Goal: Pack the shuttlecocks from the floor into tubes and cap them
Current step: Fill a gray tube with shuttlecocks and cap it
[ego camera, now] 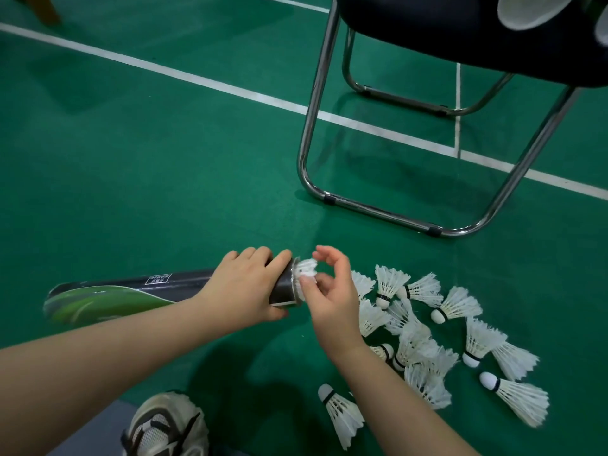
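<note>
Gripping tube (184, 287), left hand (245, 287); right hand (329, 291) pinches shuttlecock (305, 268).

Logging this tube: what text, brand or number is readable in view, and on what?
White label on the tube in the left hand: printed characters, too small and blurred to read.
Green graphic on the tube: no readable wording.
Shuttlecocks, chair, shoe: no text visible.
</note>
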